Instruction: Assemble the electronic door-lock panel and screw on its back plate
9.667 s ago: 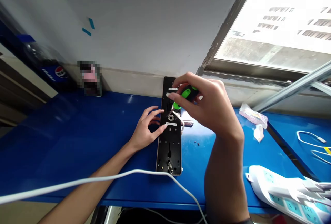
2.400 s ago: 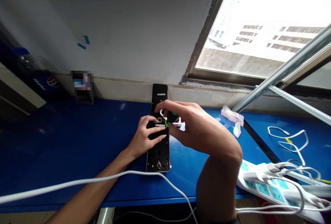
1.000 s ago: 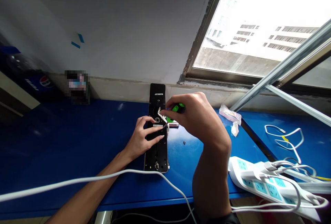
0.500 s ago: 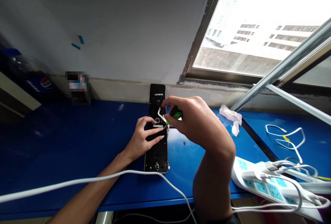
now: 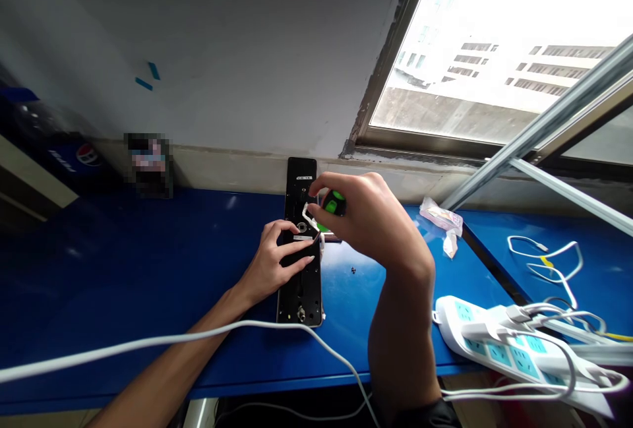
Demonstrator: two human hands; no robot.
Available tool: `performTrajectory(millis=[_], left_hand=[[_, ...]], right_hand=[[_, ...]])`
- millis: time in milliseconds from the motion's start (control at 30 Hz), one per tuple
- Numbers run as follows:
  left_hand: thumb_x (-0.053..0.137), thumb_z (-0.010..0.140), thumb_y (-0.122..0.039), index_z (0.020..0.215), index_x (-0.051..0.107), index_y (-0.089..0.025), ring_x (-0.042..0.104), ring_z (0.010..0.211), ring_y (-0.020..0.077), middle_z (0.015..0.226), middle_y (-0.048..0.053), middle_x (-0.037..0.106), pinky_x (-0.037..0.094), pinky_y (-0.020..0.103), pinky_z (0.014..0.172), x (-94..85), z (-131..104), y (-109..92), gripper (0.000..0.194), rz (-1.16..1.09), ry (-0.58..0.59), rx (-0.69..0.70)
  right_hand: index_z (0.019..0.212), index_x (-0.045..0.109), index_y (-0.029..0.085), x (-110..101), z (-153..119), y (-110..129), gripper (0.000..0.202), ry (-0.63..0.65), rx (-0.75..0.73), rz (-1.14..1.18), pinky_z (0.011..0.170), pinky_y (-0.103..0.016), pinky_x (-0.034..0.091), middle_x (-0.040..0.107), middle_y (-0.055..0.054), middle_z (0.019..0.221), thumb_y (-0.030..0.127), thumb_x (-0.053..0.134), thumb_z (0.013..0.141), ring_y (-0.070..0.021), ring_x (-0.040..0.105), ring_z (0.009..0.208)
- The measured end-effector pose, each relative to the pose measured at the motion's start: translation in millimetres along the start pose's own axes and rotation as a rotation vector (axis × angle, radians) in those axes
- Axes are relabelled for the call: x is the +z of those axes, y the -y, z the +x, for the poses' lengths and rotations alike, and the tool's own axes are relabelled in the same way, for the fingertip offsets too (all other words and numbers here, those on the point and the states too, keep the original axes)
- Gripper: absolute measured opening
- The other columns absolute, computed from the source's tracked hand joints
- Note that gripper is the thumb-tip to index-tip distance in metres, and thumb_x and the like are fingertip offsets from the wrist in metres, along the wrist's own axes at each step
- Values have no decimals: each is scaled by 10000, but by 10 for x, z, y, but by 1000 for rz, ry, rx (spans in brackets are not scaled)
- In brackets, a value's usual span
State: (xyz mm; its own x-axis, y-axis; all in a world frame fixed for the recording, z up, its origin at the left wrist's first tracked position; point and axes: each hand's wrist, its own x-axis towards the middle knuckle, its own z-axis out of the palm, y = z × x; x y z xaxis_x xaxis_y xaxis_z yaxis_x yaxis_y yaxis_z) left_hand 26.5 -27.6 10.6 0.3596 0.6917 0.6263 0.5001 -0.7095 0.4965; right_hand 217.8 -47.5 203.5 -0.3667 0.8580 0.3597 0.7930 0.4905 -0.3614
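A long black panel [image 5: 299,289] with holes, white labels and a metal fitting near its lower end lies on the blue table. My left hand [image 5: 277,254] rests on it with the fingers spread, its fingertips near the panel's middle. In my right hand [image 5: 368,217] is a screwdriver [image 5: 334,202] with a green and black handle, tilted so its shaft points down toward the panel's right edge, beside my left fingertips. Exactly where the tip touches is hard to make out. A white wire [image 5: 310,217] curves over the panel just under the screwdriver.
Tiny black screws [image 5: 353,270] lie right of the panel. A power strip [image 5: 494,342] with plugs stands at the right edge, near a plastic bag [image 5: 442,217] and a loose white cable [image 5: 544,260]. Another white cable [image 5: 188,337] crosses in front. Bottles [image 5: 74,154] stand far left.
My right hand and the screwdriver handle have shifted slightly left and turned, with the wrist and forearm swinging left. The left hand stays in place on the panel.
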Motion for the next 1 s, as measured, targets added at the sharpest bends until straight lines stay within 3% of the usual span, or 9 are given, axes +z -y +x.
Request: performTrajectory(millis=[133,400,733,800,900,1000], left_hand=[[788,953,-306,1209,807,-294,510,1268,304,1274,86,577,514,535,1116,8,1,7,257,-7,-2,4],[783,958,-314,1232,784,-289,500,1263,299,1273,78,567,497,536,1135,17,1,22,275,-7,1,-1],[784,956,-313,1226,797,-290,498,1286,303,1276,80,574,500,535,1143,12,0,18,272,-4,-4,13],[785,955,-314,1219,800,-287,502,1281,302,1275,82,574,508,529,1134,15,-1,20,265,-4,-12,17],[797,945,-312,1181,812,-294,508,1274,299,1273,78,577,510,520,1136,19,-2,22,238,-4,-24,17],[799,943,-310,1178,812,-309,508,1284,299,1297,74,574,508,515,1144,19,-3,18,235,4,-25,8]], right_hand=[[958,772,216,8,24,-73,97,-29,61,-2,700,-286,453,767,-18,826,239,679,942,-153,659,725],[952,743,203,17,38,-66,106,-28,-49,18,677,-249,416,747,13,806,139,668,913,-122,623,720],[934,779,214,15,24,-105,59,-55,16,-5,714,-276,448,769,-9,820,252,735,926,-150,657,739],[973,780,215,-5,1,-90,80,-25,-13,38,709,-268,453,771,-1,831,205,713,930,-141,658,736],[1145,757,233,-64,-71,-47,277,106,-116,135,731,-247,468,790,11,927,90,658,930,-126,684,794],[1177,754,252,-109,-136,-4,237,139,-74,123,707,-252,472,797,5,964,184,711,954,-128,689,789]])
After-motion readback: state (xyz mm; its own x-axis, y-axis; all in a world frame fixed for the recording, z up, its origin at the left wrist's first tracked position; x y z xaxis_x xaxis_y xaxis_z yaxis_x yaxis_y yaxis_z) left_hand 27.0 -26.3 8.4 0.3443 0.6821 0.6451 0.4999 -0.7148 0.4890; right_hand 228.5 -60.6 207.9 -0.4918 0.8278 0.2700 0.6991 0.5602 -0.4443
